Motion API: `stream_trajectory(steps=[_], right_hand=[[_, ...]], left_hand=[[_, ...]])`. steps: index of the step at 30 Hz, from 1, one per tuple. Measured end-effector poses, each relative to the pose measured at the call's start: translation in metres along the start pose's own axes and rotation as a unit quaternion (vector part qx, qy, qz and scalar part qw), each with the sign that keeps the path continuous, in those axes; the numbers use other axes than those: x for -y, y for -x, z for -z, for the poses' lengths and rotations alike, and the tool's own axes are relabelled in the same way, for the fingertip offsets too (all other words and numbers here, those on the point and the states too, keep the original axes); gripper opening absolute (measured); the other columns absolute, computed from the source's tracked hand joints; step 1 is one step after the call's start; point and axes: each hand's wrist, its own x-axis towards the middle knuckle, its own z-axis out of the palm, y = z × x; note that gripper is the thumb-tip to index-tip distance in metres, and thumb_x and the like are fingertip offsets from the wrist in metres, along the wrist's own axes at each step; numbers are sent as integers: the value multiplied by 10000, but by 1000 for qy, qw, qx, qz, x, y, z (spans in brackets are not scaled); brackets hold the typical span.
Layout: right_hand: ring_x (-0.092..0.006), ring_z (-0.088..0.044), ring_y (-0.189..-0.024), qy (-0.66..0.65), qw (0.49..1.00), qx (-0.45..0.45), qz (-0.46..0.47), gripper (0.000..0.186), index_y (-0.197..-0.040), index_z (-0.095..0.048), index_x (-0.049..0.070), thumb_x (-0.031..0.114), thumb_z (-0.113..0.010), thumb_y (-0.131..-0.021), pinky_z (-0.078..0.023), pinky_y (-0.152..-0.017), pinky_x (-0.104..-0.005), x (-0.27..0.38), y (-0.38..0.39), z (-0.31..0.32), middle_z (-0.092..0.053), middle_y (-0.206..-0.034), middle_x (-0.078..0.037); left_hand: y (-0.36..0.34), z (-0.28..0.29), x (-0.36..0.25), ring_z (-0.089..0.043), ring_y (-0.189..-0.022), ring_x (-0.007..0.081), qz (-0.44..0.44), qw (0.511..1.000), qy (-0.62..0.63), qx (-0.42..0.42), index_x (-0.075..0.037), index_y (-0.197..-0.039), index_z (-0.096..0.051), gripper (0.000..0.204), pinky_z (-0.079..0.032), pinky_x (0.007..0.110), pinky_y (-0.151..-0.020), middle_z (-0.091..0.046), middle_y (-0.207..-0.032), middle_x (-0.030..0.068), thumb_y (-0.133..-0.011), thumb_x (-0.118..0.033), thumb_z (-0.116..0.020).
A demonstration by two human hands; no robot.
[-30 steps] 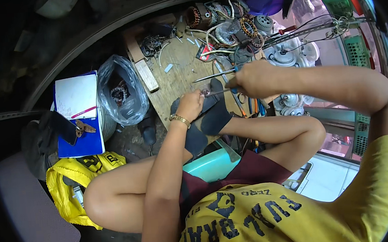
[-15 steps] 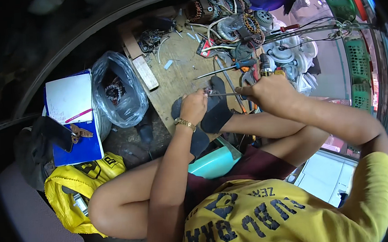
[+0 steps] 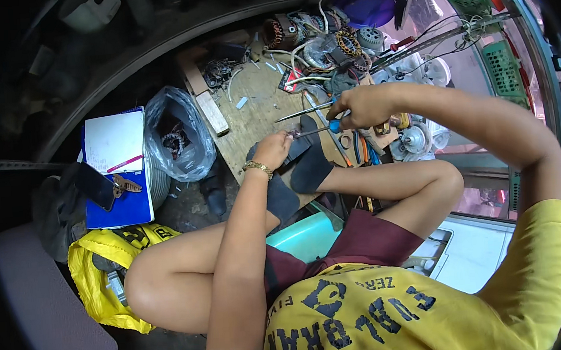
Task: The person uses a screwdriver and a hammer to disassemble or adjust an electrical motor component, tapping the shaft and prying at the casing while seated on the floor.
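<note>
At the wooden board (image 3: pixel 258 89), upper centre, we judge work unfinished: our right hand (image 3: pixel 365 106) grips a screwdriver (image 3: pixel 335 126), our left hand (image 3: pixel 273 150) pinching a small part (image 3: pixel 294 134).

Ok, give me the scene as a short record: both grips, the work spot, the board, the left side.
Left grip: at the work spot, hold hidden
Right grip: on a blue-handled screwdriver, shaft toward left grip
Work spot: dark block between socked feet
Board: second screwdriver, wood strip; coils at far right
Left side: plastic bag, notebook, phone, yellow bag
</note>
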Motion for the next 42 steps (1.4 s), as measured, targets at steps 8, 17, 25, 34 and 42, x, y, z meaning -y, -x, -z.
stream_trajectory(steps=[8, 17, 25, 34, 42], right_hand=[[-225, -683, -722, -14, 977, 133, -167, 498, -1472, -521, 159, 261, -583, -988, -579, -578, -365, 25, -40, 46, -680, -1050, -154], [-379, -684, -1016, -12, 998, 47, -48, 425, -1377, -610, 138, 169, -584, -954, -536, -898, -460, 18, -41, 14, -712, -1087, -228], [-423, -680, -863, -101, 985, -26, -140, 423, -1375, -593, 118, 91, -548, -956, -544, -787, -487, 22, -11, -42, -690, -937, -265], [-208, -645, -816, -295, 937, -161, -93, 559, -1472, -435, 68, 39, -612, -943, -524, -736, -344, -17, 14, -105, -667, -1024, -143], [-108, -538, -477, -419, 897, -24, -139, 507, -1478, -444, 108, 118, -580, -990, -422, -402, -274, 0, 16, -75, -607, -828, -51]], left_hand=[[-1, 10, -4, -661, -820, 463, 44, 999, -1, 8, 13, -959, -659, 330, -517, 542, -780, -671, -812, 281, -1000, -295, -546], [-5, 4, -1, -655, -748, 431, 25, 997, 43, -52, -21, -926, -656, 251, -498, 532, -760, -655, -733, 236, -989, -247, -566], [0, -1, -5, -673, -737, 408, 88, 994, 15, -65, -49, -906, -645, 227, -480, 514, -782, -689, -754, 208, -968, -253, -569], [-6, 1, -9, -666, -762, 432, 43, 997, -10, -68, -24, -902, -677, 313, -493, 550, -751, -687, -790, 233, -979, -305, -562], [-2, -1, -9, -650, -762, 453, 40, 998, -6, -54, -12, -886, -666, 345, -501, 542, -735, -657, -762, 261, -977, -331, -571]])
